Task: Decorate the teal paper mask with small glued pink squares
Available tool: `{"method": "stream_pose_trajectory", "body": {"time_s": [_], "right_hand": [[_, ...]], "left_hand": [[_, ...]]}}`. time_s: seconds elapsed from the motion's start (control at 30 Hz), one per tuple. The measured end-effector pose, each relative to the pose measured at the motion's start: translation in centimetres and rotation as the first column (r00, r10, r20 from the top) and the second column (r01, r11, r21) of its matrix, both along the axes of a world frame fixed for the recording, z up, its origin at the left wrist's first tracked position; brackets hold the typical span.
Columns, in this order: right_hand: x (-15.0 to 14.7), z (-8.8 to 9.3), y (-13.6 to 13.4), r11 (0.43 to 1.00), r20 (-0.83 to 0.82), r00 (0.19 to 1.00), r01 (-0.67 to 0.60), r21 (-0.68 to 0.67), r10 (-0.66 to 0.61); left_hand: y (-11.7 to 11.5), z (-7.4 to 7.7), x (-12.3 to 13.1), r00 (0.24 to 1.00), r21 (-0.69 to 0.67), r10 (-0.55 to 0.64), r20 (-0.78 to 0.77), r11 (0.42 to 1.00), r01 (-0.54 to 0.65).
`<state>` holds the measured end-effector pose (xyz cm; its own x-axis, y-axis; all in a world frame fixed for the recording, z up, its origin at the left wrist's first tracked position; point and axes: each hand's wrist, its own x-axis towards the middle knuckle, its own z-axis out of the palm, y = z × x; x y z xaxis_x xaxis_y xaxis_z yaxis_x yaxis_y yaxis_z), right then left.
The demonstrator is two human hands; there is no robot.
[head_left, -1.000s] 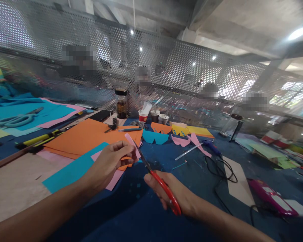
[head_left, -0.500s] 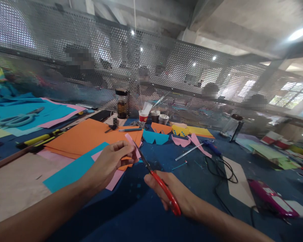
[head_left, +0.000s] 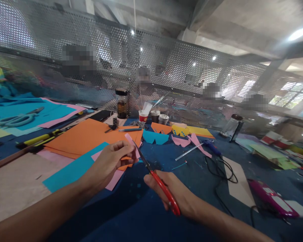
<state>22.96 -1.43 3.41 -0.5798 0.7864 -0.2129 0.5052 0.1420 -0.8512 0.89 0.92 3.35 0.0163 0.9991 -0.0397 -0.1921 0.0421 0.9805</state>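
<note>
My left hand (head_left: pixel 108 164) pinches a small pink paper strip (head_left: pixel 131 143) above the table. In my right hand (head_left: pixel 175 193) are red-handled scissors (head_left: pixel 164 188), whose blades reach up to the strip's right edge. Under both hands lie orange paper sheets (head_left: pixel 88 136), a cyan sheet (head_left: pixel 73 169) and a pink sheet (head_left: pixel 113 179) on the blue table cover (head_left: pixel 146 222).
Cut paper shapes in cyan (head_left: pixel 155 136), orange, yellow and pink lie further back, with cups (head_left: pixel 142 116) and a dark jar (head_left: pixel 121 104). A glue gun (head_left: pixel 212 147) with a black cable, a purple device (head_left: pixel 272 196), yellow cutters (head_left: pixel 39 139) and blue scissors (head_left: pixel 16 119) lie around. People sit behind a perforated metal screen (head_left: pixel 166 67).
</note>
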Motion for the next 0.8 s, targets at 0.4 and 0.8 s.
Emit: {"method": "stream_pose_trajectory", "body": {"time_s": [0.4,0.8], "right_hand": [[0.00,0.37,-0.02,1.000,0.019,1.000,-0.012,0.015,0.012],[0.09,0.47,0.08,1.000,0.048,0.999,-0.026,0.012,0.025]], "left_hand": [[0.27,-0.59,-0.22,1.000,-0.009,-0.001,0.016,1.000,0.001],[0.20,-0.16,0.01,1.000,-0.016,0.001,0.030,1.000,0.000]]}}
